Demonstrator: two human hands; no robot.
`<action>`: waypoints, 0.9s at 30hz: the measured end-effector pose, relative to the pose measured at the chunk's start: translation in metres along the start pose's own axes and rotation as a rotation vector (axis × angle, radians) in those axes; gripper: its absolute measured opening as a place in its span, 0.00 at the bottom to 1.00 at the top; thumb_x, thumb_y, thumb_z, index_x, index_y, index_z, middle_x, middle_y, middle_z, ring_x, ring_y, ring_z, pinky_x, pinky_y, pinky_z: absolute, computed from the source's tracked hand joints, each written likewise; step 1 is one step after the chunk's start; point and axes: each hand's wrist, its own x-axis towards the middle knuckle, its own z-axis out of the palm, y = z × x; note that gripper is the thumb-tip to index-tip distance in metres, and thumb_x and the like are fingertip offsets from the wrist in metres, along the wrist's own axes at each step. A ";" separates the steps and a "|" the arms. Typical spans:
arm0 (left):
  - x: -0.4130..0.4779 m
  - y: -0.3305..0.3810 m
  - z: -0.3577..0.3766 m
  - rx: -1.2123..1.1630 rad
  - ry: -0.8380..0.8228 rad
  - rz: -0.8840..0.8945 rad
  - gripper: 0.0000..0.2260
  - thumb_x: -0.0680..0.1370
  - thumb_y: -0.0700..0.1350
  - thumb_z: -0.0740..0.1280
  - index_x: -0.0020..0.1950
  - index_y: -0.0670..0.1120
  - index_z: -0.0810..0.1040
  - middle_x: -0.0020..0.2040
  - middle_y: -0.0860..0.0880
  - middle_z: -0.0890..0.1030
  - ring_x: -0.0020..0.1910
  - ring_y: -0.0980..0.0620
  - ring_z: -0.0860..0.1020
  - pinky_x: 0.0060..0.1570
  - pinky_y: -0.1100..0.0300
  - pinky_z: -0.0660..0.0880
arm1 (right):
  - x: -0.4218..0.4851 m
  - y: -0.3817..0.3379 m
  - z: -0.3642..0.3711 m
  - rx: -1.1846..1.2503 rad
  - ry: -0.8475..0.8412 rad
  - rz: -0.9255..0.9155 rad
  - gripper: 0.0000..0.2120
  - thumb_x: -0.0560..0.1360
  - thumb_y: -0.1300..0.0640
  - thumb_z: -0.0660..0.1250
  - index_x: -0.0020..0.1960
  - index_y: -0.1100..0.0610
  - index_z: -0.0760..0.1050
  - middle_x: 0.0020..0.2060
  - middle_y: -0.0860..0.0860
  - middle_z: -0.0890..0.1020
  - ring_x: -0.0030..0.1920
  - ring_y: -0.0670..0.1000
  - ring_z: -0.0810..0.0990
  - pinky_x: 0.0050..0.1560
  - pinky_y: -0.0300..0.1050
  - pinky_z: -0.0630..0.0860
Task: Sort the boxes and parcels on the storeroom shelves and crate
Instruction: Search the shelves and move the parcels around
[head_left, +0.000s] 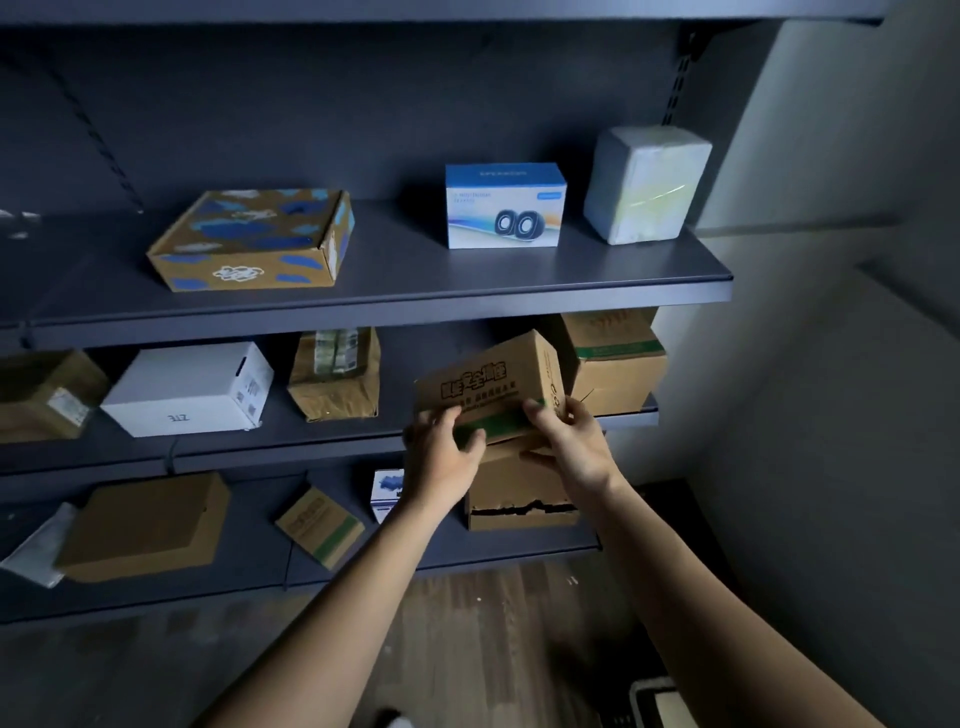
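I hold a brown cardboard box (493, 384) with black print and a green stripe, tilted, in front of the middle shelf (311, 441) at its right part. My left hand (447, 452) grips its lower left edge, thumb over the green stripe. My right hand (571, 447) grips its lower right corner. Right behind it on the same shelf stands a taller brown box with a green band (618, 358). Below my hands, on the lower shelf, sits a torn brown box (519, 493).
The top shelf (467, 291) carries a blue-patterned flat box (254, 239), a speaker box (504, 205) and a wrapped white parcel (644, 184). A white box (192, 387) and a brown packet (335, 376) sit on the middle shelf. Several boxes lie lower left. A crate corner (654, 701) shows on the wooden floor.
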 end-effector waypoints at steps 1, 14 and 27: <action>-0.005 0.005 0.000 -0.031 -0.009 0.002 0.21 0.79 0.51 0.65 0.71 0.46 0.71 0.68 0.42 0.69 0.67 0.43 0.66 0.64 0.54 0.66 | -0.003 -0.002 0.001 -0.037 0.001 -0.036 0.32 0.73 0.50 0.73 0.71 0.59 0.65 0.62 0.55 0.76 0.59 0.53 0.79 0.50 0.50 0.82; -0.015 0.031 -0.038 -0.480 -0.077 -0.058 0.21 0.74 0.61 0.59 0.58 0.49 0.77 0.56 0.45 0.81 0.54 0.47 0.79 0.53 0.53 0.76 | -0.027 -0.023 0.037 -0.114 -0.066 -0.274 0.20 0.78 0.55 0.67 0.69 0.53 0.71 0.59 0.49 0.82 0.57 0.43 0.81 0.53 0.35 0.77; 0.012 0.007 -0.075 -0.821 -0.261 -0.191 0.09 0.75 0.51 0.72 0.53 0.51 0.80 0.50 0.51 0.85 0.45 0.60 0.83 0.35 0.61 0.79 | -0.031 -0.026 0.085 -0.637 0.036 -0.515 0.13 0.81 0.58 0.60 0.60 0.58 0.81 0.56 0.53 0.83 0.57 0.51 0.79 0.58 0.43 0.74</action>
